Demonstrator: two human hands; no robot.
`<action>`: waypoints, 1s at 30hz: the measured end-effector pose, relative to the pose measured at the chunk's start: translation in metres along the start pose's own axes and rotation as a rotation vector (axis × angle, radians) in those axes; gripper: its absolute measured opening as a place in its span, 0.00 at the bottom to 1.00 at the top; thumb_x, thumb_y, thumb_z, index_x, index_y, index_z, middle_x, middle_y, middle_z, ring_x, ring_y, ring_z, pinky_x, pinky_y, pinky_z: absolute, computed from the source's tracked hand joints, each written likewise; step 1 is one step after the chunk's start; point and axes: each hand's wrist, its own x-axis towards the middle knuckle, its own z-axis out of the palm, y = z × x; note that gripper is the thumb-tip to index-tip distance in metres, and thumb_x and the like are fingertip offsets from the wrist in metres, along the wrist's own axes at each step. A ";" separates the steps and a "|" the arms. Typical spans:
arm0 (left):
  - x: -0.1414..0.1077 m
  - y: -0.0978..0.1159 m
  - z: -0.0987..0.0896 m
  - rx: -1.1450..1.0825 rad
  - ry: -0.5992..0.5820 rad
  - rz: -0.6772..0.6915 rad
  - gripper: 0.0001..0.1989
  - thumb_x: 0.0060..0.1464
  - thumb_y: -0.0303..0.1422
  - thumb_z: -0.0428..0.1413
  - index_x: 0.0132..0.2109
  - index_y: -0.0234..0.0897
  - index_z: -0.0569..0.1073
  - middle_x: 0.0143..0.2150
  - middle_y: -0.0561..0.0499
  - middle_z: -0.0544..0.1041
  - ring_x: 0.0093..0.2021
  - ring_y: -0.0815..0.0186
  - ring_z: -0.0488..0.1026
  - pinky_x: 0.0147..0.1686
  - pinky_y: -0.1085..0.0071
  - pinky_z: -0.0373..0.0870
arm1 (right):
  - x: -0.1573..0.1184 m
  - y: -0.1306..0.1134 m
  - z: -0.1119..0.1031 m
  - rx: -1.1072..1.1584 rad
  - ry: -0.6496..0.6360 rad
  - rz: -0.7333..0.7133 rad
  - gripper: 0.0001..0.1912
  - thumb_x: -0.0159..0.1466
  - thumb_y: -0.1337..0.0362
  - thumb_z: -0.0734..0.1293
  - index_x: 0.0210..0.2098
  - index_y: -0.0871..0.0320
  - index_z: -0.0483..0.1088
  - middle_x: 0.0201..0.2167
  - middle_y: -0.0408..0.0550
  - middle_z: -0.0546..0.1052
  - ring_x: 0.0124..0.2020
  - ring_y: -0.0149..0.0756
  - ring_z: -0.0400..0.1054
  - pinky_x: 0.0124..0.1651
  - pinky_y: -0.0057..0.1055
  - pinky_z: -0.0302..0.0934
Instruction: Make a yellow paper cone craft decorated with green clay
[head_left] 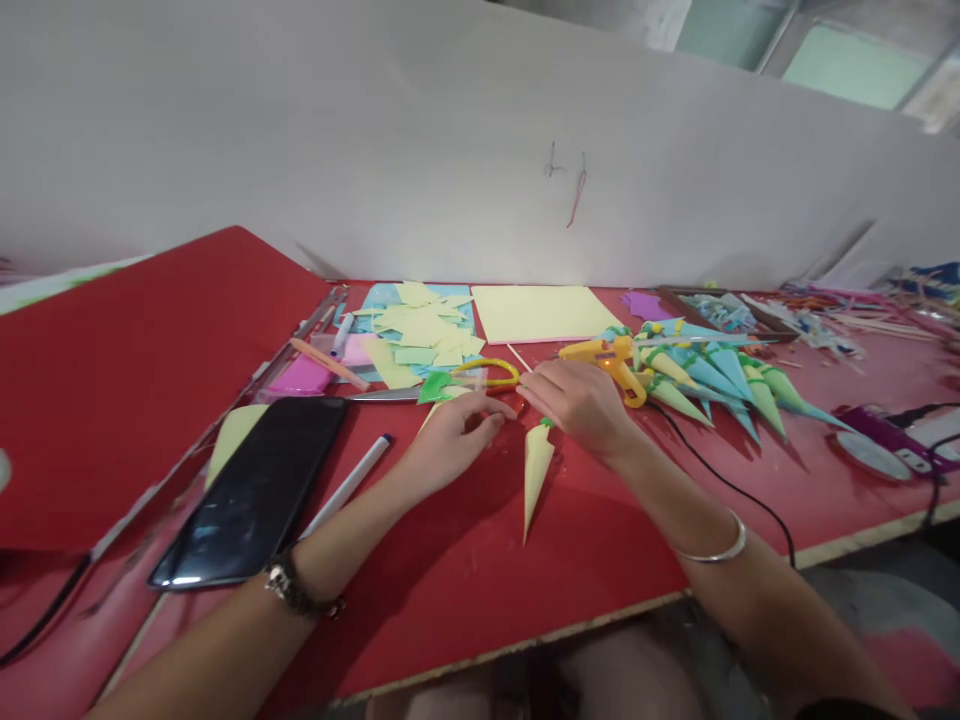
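My left hand (459, 440) is over the red table, its thumb and forefinger apart and pointing toward my right hand. My right hand (576, 405) has its fingers curled together and turned down; what they hold, if anything, is hidden. Just below it a pale yellow paper cone (535, 470) with a green top points toward me. A thin white stick (518, 357) shows beside the right fingertips. Behind my left hand lie yellow-handled scissors (499, 374) and a bright green scrap (434, 387). A yellow glue gun (600, 352) rests just beyond my right hand.
Yellow paper scraps (420, 325) and a pale yellow sheet (540, 312) lie along the wall. Several finished cones (705, 370) are heaped right. A black phone (255, 490) and a white pen (349, 483) lie left. A black cord (720, 475) crosses the right side.
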 end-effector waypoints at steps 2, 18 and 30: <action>-0.003 0.004 -0.002 0.011 0.010 -0.008 0.10 0.48 0.32 0.50 0.34 0.38 0.76 0.30 0.50 0.74 0.32 0.63 0.68 0.32 0.71 0.62 | 0.001 0.002 0.000 0.007 -0.008 0.016 0.15 0.64 0.67 0.56 0.26 0.59 0.70 0.22 0.46 0.70 0.24 0.30 0.60 0.26 0.29 0.47; -0.017 0.007 0.021 0.320 -0.026 -0.052 0.15 0.52 0.29 0.42 0.39 0.37 0.72 0.32 0.49 0.76 0.33 0.61 0.71 0.31 0.71 0.62 | 0.002 0.009 -0.003 0.066 0.028 0.125 0.12 0.63 0.64 0.57 0.28 0.60 0.69 0.24 0.46 0.71 0.26 0.31 0.62 0.27 0.27 0.48; -0.013 0.031 0.055 0.906 -0.084 -0.249 0.34 0.38 0.57 0.50 0.44 0.34 0.64 0.36 0.39 0.75 0.38 0.47 0.72 0.32 0.60 0.66 | 0.007 0.016 0.000 -0.033 -0.013 0.103 0.15 0.64 0.64 0.55 0.25 0.60 0.67 0.23 0.46 0.69 0.24 0.31 0.60 0.25 0.28 0.44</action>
